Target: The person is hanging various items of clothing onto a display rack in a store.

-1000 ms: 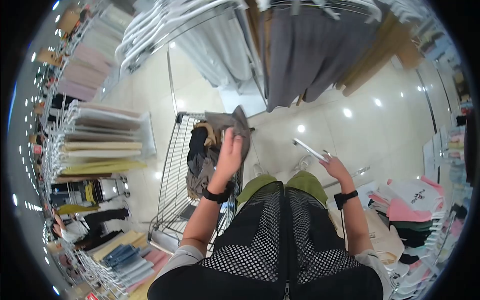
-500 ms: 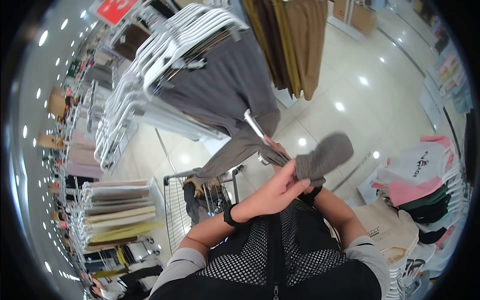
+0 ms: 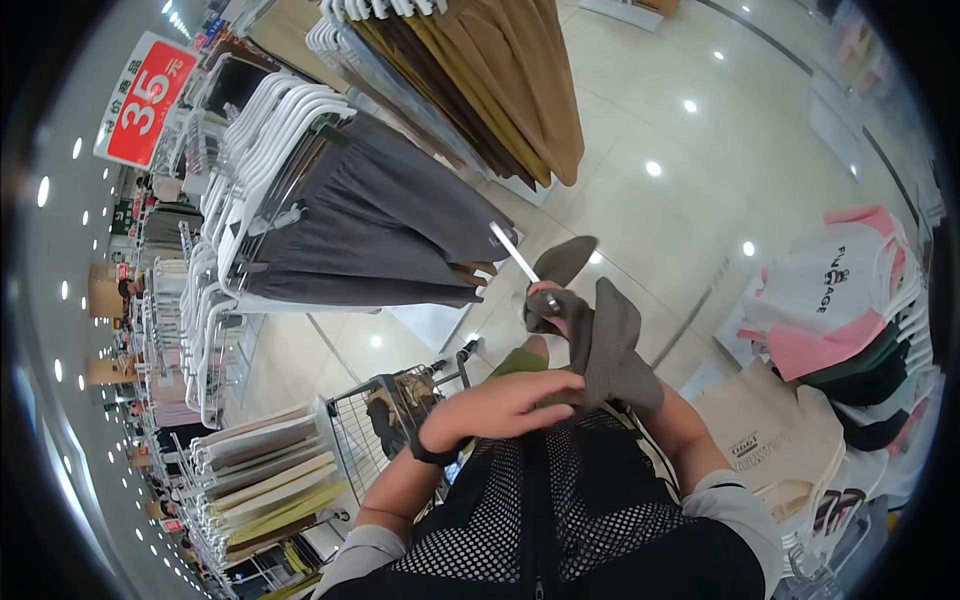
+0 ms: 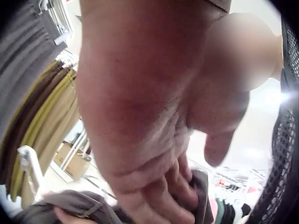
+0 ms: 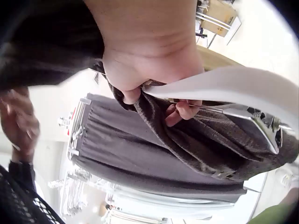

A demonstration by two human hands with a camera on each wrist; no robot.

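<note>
A brown-grey garment (image 3: 608, 345) hangs bunched over my right hand and forearm. My right hand (image 3: 550, 300) grips it together with a white hanger (image 3: 515, 252). In the right wrist view, my right hand (image 5: 154, 63) has its fingers curled at the hanger (image 5: 224, 86) and its metal clip, with the dark cloth (image 5: 173, 135) folded around them. My left hand (image 3: 505, 404) lies beside the garment, fingers extended and loose. The left wrist view has the left hand (image 4: 140, 112) large, its fingertips in front of the cloth (image 4: 202, 186); contact is unclear.
Grey trousers (image 3: 400, 200) hang on a rack ahead to the left, below a red price sign (image 3: 150, 102). A wire cart (image 3: 345, 430) with clothes stands at lower left. Folded trousers (image 3: 280, 480) are left of it; shirts (image 3: 835, 290) hang at right.
The garment's long part has come away from the cart toward my body and over my right forearm. My left hand has let go of its bunched end. The view has turned.
</note>
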